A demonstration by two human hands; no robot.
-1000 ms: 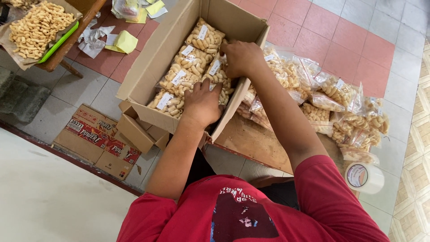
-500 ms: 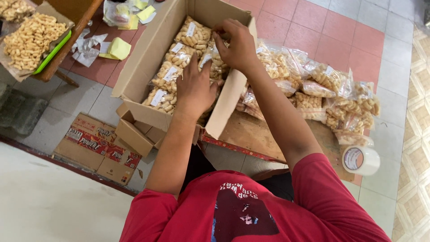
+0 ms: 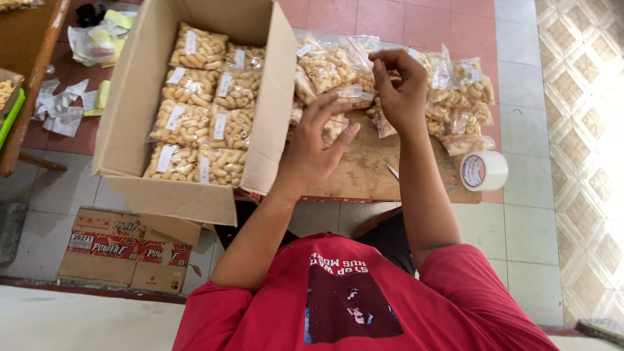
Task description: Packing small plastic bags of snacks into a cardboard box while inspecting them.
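An open cardboard box (image 3: 127,97) stands on the floor, filled with rows of clear labelled snack bags (image 3: 195,120). To its right, more snack bags are piled (image 3: 455,91) on a wooden board (image 3: 364,175). My left hand (image 3: 315,149) is outside the box with its fingers spread, their tips touching a clear snack bag (image 3: 341,97) at the near edge of the pile. My right hand (image 3: 400,88) hovers over the same spot, fingers curled and pinched at that bag's top edge.
A roll of clear tape (image 3: 484,170) lies on the board's right end. A flattened printed carton (image 3: 123,250) is on the floor under the box. Paper scraps (image 3: 62,107) and a wooden table edge (image 3: 29,78) are at the left.
Both hands have come out of the box and moved right to the pile of bags on the board. The view has shifted right as well.
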